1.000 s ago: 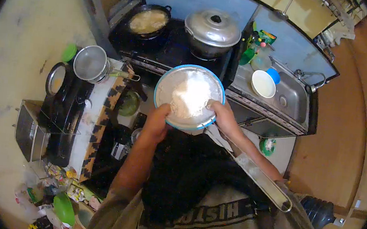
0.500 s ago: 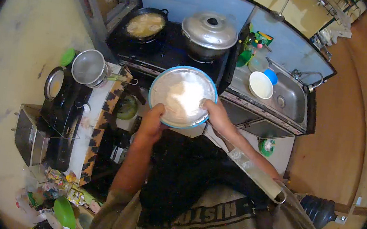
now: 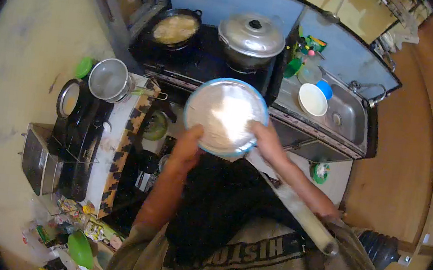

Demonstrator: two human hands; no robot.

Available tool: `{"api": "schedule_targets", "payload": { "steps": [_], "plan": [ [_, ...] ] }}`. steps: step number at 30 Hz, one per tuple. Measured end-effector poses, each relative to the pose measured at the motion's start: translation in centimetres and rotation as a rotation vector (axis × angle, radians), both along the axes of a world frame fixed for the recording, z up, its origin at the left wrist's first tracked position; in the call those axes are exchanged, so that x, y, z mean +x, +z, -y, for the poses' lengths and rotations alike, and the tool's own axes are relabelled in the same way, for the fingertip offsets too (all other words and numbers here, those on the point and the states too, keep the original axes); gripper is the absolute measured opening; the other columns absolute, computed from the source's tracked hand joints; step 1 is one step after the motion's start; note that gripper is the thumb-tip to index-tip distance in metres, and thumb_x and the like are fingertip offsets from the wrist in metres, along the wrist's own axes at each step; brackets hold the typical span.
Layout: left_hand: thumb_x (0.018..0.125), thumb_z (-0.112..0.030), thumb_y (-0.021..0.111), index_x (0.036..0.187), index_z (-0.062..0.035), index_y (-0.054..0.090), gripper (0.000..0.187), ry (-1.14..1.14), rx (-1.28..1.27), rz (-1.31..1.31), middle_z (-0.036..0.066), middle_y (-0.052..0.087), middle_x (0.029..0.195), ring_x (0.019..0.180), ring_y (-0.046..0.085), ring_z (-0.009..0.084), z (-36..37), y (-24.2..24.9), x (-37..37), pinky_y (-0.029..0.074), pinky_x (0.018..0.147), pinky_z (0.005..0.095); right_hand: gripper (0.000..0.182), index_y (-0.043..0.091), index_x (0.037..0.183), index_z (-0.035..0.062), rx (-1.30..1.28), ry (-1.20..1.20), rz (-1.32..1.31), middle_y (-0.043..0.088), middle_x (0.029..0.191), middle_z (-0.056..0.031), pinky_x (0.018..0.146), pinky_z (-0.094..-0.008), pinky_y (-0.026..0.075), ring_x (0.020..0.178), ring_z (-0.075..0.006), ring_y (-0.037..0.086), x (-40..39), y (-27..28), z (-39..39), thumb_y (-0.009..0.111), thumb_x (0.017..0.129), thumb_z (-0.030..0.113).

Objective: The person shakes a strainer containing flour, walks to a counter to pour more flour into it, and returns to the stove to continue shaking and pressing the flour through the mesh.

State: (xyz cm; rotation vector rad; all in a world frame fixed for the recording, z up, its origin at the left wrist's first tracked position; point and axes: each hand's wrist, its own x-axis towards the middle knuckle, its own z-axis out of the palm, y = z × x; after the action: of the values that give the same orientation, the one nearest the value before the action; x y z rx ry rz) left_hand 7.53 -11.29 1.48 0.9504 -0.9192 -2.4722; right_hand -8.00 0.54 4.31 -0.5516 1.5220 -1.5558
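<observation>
Apparently at a holding step, fingers of the left hand [image 3: 188,145] and right hand [image 3: 268,140] gripped a round, blue-rimmed vessel [image 3: 231,80] of pale contents [image 3: 210,116], any next move likely needing levelness.

Black stovetop [image 3: 205,62]: dark pan [image 3: 182,43] left, lidded pot [image 3: 251,44] right. Steel sink [image 3: 351,117]: white bowl [image 3: 313,100].

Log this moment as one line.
left hand: holds blue-rimmed round vessel; right hand: holds same vessel; inside: pale contents; lidded pot: on stove

Wok [image 3: 175,29], lidded pot [image 3: 252,37] obstruct stovetop [image 3: 197,65]; gap between them.
</observation>
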Motion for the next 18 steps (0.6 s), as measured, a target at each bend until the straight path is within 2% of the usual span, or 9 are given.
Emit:
{"api": "schedule_targets", "payload": {
  "steps": [1, 4, 7, 9, 11, 12, 15, 16, 18],
  "plan": [
    [0.083, -0.015, 0.044, 0.124, 0.0035, 0.039, 0.045, -0.007, 0.000, -0.005, 0.013, 0.052, 0.115, 0.100, 0.055, 0.0255, -0.4, 0.1, -0.3, 0.046, 0.085, 0.0373, 0.056, 0.035, 0.126, -0.0072, 0.060, -0.006, -0.159, 0.053, 0.112, -0.0177, 0.088, -0.0340, 0.044, 0.099, -0.0240, 0.056, 0.3, -0.4, 0.9, 0.045, 0.074, 0.012],
    [0.080, -0.017, 0.043, 0.122, 0.0082, 0.039, 0.049, 0.011, -0.165, 0.124, 0.020, 0.052, 0.116, 0.104, 0.054, 0.0294, -1.4, 1.0, 0.4, 0.043, 0.093, 0.0398, 0.056, 0.035, 0.125, -0.0072, -0.020, 0.017, 0.033, 0.053, 0.112, -0.0163, 0.089, -0.0331, 0.041, 0.100, -0.0231, 0.053, -0.6, 1.7, -1.1, 0.045, 0.074, 0.012],
    [0.082, -0.014, 0.044, 0.122, 0.0058, 0.042, 0.044, 0.063, -0.174, 0.132, 0.017, 0.053, 0.114, 0.101, 0.056, 0.0270, -1.9, 1.1, -0.4, 0.046, 0.087, 0.0393, 0.054, 0.036, 0.125, -0.0066, -0.123, 0.033, 0.160, 0.053, 0.111, -0.0148, 0.091, -0.0320, 0.038, 0.102, -0.0211, 0.049, -0.5, 1.9, -1.3, 0.046, 0.075, 0.012],
    [0.082, -0.013, 0.045, 0.122, 0.0058, 0.041, 0.045, 0.034, -0.115, 0.072, 0.016, 0.053, 0.113, 0.100, 0.056, 0.0261, -1.8, 1.3, -0.2, 0.045, 0.088, 0.0380, 0.055, 0.036, 0.125, -0.0067, 0.070, -0.009, -0.158, 0.053, 0.113, -0.0182, 0.090, -0.0344, 0.042, 0.102, -0.0245, 0.055, 0.6, 0.7, 0.1, 0.044, 0.074, 0.012],
    [0.080, -0.012, 0.048, 0.122, 0.0056, 0.041, 0.046, 0.021, -0.023, -0.043, 0.014, 0.054, 0.112, 0.099, 0.056, 0.0244, -0.6, 2.4, 0.7, 0.044, 0.088, 0.0355, 0.055, 0.036, 0.126, -0.0062, 0.002, -0.005, -0.160, 0.053, 0.114, -0.0185, 0.090, -0.0347, 0.042, 0.102, -0.0255, 0.055, 0.3, 0.8, -0.2, 0.044, 0.075, 0.012],
    [0.082, -0.014, 0.045, 0.123, 0.0058, 0.040, 0.046, -0.006, -0.222, 0.146, 0.015, 0.054, 0.112, 0.098, 0.056, 0.0253, -1.7, 3.2, 0.7, 0.043, 0.089, 0.0357, 0.055, 0.036, 0.126, -0.0059, -0.036, 0.033, -0.022, 0.052, 0.115, -0.0170, 0.092, -0.0335, 0.039, 0.103, -0.0242, 0.051, -0.2, 2.0, -1.5, 0.044, 0.075, 0.012],
    [0.083, -0.015, 0.045, 0.123, 0.0060, 0.040, 0.045, 0.055, -0.194, 0.054, 0.015, 0.054, 0.112, 0.098, 0.056, 0.0250, -1.5, 0.7, 0.1, 0.044, 0.088, 0.0358, 0.056, 0.034, 0.127, -0.0062, -0.088, 0.014, 0.158, 0.050, 0.115, -0.0152, 0.093, -0.0322, 0.036, 0.105, -0.0225, 0.047, 0.0, 1.7, -1.5, 0.045, 0.075, 0.014],
    [0.082, -0.013, 0.046, 0.123, 0.0064, 0.040, 0.046, -0.023, -0.030, 0.003, 0.014, 0.053, 0.113, 0.099, 0.055, 0.0236, -0.2, 0.7, 0.5, 0.044, 0.088, 0.0352, 0.058, 0.033, 0.127, -0.0066, -0.022, -0.006, 0.005, 0.051, 0.115, -0.0167, 0.093, -0.0333, 0.038, 0.105, -0.0239, 0.050, 0.5, 0.1, -0.5, 0.044, 0.074, 0.013],
    [0.081, -0.013, 0.046, 0.123, 0.0064, 0.040, 0.046, 0.004, -0.014, -0.007, 0.014, 0.053, 0.113, 0.099, 0.055, 0.0235, -0.7, 1.0, 0.2, 0.044, 0.088, 0.0351, 0.058, 0.032, 0.128, -0.0061, 0.008, -0.009, -0.188, 0.052, 0.115, -0.0186, 0.087, -0.0345, 0.044, 0.100, -0.0246, 0.056, 0.4, -1.1, 0.2, 0.044, 0.073, 0.013]
  ]
}}
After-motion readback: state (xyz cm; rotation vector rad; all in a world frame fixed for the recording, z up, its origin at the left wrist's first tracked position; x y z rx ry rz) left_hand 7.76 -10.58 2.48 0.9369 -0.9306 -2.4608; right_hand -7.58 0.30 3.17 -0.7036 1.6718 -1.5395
